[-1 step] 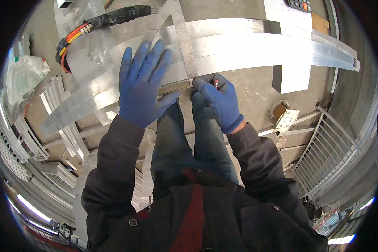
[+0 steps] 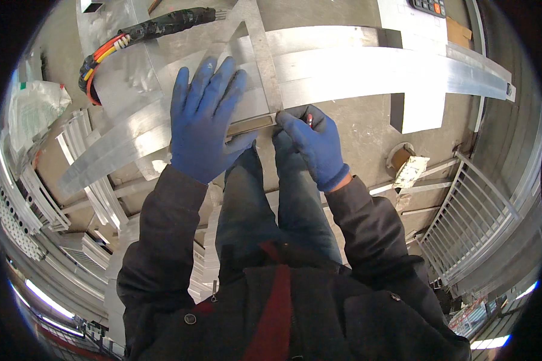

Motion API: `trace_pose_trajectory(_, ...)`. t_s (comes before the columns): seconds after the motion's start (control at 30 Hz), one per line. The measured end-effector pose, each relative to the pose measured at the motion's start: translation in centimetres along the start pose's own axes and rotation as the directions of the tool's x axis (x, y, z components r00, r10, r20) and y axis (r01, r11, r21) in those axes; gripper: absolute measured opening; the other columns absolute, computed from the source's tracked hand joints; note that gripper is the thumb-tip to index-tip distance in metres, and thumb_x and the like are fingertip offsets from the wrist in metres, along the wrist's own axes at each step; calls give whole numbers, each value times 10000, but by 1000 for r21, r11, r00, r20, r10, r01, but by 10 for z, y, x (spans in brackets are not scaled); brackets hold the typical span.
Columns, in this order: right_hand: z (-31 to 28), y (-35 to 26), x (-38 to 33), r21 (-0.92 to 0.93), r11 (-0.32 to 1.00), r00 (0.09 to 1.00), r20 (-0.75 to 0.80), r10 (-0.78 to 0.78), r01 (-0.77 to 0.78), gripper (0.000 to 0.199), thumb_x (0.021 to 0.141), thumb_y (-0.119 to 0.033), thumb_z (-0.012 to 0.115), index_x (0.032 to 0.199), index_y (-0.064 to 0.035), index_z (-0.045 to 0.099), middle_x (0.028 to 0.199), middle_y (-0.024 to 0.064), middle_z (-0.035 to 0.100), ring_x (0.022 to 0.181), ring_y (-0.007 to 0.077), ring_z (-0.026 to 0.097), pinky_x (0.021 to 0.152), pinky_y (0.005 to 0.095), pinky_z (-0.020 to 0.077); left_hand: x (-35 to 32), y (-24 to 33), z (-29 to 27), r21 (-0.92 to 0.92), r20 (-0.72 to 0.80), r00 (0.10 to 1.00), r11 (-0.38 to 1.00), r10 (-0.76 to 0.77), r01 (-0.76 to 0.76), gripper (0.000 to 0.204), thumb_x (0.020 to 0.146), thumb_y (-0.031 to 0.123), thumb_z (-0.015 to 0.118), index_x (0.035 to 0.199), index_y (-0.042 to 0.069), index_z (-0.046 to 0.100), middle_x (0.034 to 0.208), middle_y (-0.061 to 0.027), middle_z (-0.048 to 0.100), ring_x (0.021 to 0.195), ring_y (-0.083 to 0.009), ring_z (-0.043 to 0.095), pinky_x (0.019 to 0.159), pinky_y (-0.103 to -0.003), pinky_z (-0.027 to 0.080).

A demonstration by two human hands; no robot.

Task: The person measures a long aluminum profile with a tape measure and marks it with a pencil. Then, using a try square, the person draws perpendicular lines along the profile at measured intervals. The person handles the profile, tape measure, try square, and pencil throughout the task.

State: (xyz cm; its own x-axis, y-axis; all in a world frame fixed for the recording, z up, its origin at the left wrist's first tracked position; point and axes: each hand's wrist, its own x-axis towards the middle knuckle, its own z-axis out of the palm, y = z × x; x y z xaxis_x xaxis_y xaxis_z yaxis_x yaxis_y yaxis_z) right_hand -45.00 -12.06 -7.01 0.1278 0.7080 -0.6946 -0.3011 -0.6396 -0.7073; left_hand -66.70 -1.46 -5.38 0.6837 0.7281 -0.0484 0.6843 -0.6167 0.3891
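Note:
Both hands wear blue work gloves. A long silvery metal bar (image 2: 355, 69) lies across in front of me, bending with the lens. Over it rests a grey metal triangular square (image 2: 263, 66), its thick edge facing me. My left hand (image 2: 206, 123) lies flat on the square and bar, fingers spread and pointing away, thumb stretched along the thick edge. Close by the square's near right corner, my right hand (image 2: 313, 141) is closed in a pinch. A slim marking tool with a red end (image 2: 310, 120) pokes out between its fingers; its tip is hidden.
A black-wrapped cable bundle (image 2: 168, 25) with coloured wires lies far left. White paper (image 2: 424, 111) sits under the bar at right, with a calculator (image 2: 429, 7) beyond. A barred metal frame (image 2: 467, 219) stands lower right; metal strips (image 2: 93, 174) and a plastic bag (image 2: 39, 111) are at left.

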Motion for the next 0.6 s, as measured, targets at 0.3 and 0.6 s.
trace_pose_trajectory(0.3, 1, -2, 0, 36, 998, 999, -26, 43, -42, 169, 1049, -191, 777, 1025, -23, 773, 813, -22, 693, 674, 36, 560, 588, 230, 438, 1, -3, 5, -10, -22, 1000, 1000, 14, -14, 930, 804, 486, 895, 1604, 135, 577, 1701, -128, 494, 1629, -353, 371, 1375, -607, 156)
trace_pose_trajectory(0.6, 2, 0, 3, 10, 1000, 1000, -31, -1, 2, 197, 1045, -198, 781, 1027, -2, 781, 839, 12, 743, 708, 61, 618, 637, 238, 497, -1, -8, 10, 8, -33, 999, 999, 31, -31, 930, 822, 540, 889, 1597, 131, 578, 1721, -162, 484, 1630, -399, 381, 1367, -632, 153)
